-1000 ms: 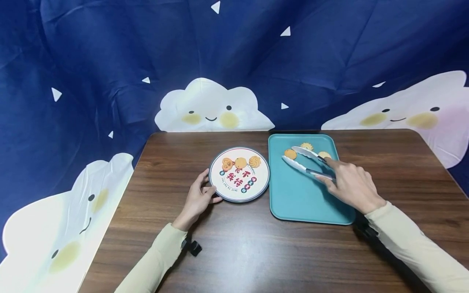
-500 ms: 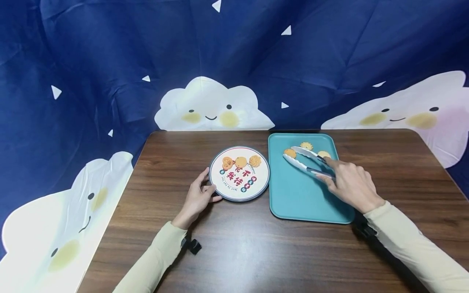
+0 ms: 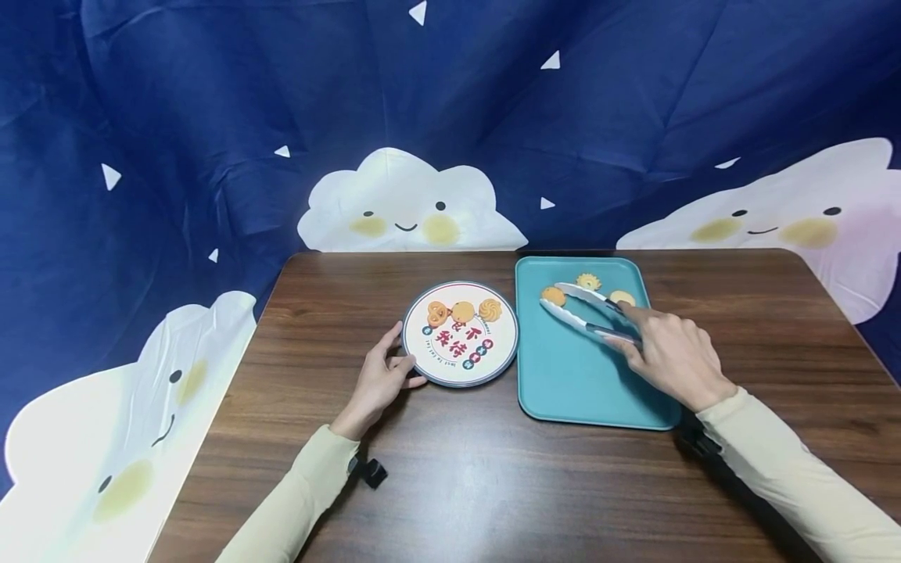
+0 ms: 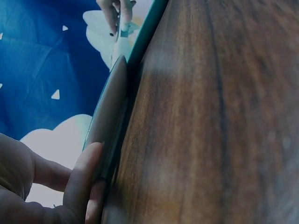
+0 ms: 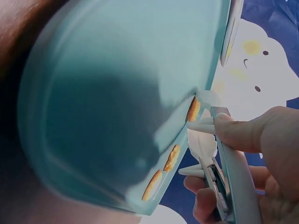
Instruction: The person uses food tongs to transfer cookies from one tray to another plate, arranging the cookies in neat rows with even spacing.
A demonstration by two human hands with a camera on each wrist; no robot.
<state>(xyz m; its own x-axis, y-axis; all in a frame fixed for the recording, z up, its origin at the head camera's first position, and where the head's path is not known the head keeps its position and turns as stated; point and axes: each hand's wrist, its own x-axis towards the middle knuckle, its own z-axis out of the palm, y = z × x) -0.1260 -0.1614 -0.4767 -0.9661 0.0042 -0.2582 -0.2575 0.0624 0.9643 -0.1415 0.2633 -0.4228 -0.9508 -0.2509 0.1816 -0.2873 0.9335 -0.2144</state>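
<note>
My left hand [image 3: 376,383] holds the left rim of a round white plate [image 3: 457,374] with red lettering. On the plate lie a pretzel-shaped cookie [image 3: 437,314], a round cookie [image 3: 462,313] and a swirled cookie [image 3: 489,310]. My right hand [image 3: 679,356] grips a pair of metal tongs [image 3: 580,324] over a teal tray [image 3: 584,383]. Between the spread tips of the tongs is a round golden cookie [image 3: 553,296] on the tray. Two more cookies lie there, a scalloped one [image 3: 588,281] behind the tongs and a pale round one [image 3: 622,297] near my right fingers.
Plate and tray stand side by side on a dark wooden table [image 3: 436,485]. A blue curtain [image 3: 436,86] printed with white clouds hangs behind the table's back edge. Each wrist wears a small black camera mount, the left one [image 3: 373,473] close to the tabletop.
The tongs and the round golden cookie at their tips have shifted slightly left on the tray. My left hand and the plate stay in place.
</note>
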